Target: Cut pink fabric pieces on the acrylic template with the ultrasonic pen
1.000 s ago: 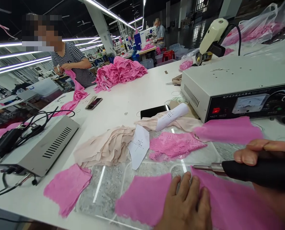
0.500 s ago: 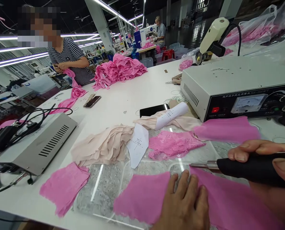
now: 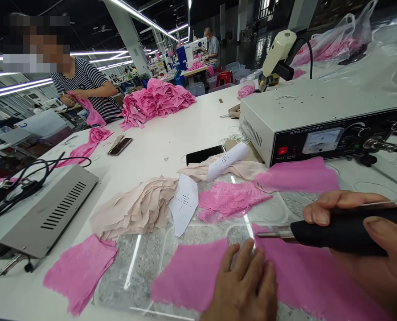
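My left hand (image 3: 241, 281) lies flat with its fingers a little spread. It rests across a left pink fabric piece (image 3: 190, 274) and the near edge of a right pink fabric piece (image 3: 313, 272). In my right hand (image 3: 378, 223) is a black-handled ultrasonic handpiece (image 3: 338, 232), held sideways. Its thin metal tip touches the right piece near its upper left corner, just beyond my left fingertips. Both pieces lie on a clear plastic sheet (image 3: 145, 254). Part of the fabric is hidden under my hands.
White paper templates (image 3: 185, 203) lie beside beige fabric (image 3: 134, 205), pink lace (image 3: 231, 200) and a pink stack (image 3: 81, 272). A grey control box (image 3: 305, 107) stands right, another box (image 3: 51, 209) left. A phone (image 3: 203, 155) lies behind. A co-worker (image 3: 87, 84) handles pink cloth.
The view has shifted slightly to the right. The handpiece tip has moved a little toward me along the right piece's edge. The co-worker's hands and cloth have moved.
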A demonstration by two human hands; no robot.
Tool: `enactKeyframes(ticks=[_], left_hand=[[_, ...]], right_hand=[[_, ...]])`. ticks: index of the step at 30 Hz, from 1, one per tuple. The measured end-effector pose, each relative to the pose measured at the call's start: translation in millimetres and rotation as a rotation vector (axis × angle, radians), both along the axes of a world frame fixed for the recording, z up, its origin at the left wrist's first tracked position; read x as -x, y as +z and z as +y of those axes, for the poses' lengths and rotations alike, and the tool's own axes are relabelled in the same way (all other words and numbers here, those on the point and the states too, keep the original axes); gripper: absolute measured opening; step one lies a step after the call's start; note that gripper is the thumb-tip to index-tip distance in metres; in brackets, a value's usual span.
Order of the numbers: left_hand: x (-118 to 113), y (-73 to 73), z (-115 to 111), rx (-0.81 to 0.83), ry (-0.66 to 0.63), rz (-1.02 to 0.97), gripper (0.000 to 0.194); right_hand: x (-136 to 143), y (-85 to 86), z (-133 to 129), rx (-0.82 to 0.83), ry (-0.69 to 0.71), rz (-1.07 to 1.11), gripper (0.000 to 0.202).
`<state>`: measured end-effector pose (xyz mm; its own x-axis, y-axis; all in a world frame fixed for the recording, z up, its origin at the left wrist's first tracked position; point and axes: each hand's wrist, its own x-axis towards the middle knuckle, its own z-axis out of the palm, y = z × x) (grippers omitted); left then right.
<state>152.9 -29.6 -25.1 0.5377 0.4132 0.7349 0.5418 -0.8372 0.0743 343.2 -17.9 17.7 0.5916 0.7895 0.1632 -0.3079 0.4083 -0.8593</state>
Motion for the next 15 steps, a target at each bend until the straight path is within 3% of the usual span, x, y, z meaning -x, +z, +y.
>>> enactKeyframes(ticks=[8, 15], left_hand=[[4, 4.1, 1, 0.005, -0.023, 0.032, 0.019], [2, 6.1, 1, 0.012, -0.008, 0.026, 0.02]], right_hand=[[3, 18.3, -1, 0.029, 0.074, 0.024, 0.025], [2, 10.4, -6, 0.02, 0.1, 0.009, 0.024]])
